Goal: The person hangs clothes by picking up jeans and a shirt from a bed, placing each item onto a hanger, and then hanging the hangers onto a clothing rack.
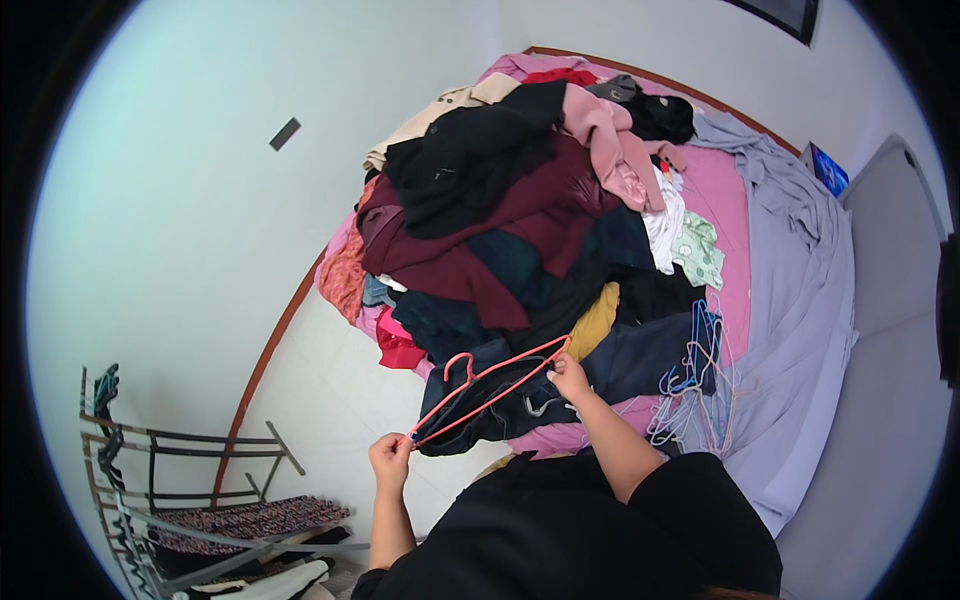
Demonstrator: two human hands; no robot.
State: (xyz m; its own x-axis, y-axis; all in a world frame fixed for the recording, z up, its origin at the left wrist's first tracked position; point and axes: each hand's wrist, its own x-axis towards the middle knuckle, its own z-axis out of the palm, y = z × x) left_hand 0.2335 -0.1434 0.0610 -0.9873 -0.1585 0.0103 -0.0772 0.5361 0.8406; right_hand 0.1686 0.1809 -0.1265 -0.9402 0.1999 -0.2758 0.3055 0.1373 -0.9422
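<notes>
A coral-pink clothes hanger [480,380] is stretched between both hands, its hook [456,365] pointing away to the left. One end of it is pinched in my left hand [391,454], over the floor at the bed's near edge. My right hand [569,377] grips the opposite end above dark blue jeans [626,352]. The waistband of a dark garment [480,424] lies just under the hanger; whether it touches the hanger I cannot tell. Beyond, a maroon garment [480,225] and a black coat [472,150] top a large clothes heap.
Several loose wire hangers [694,390] lie tangled to the right on the bed. A grey sheet [787,285] runs along the headboard [892,247]. At lower left stands a metal clothes rack [217,442] with garments on it. Pale tiled floor [330,390] lies between rack and bed.
</notes>
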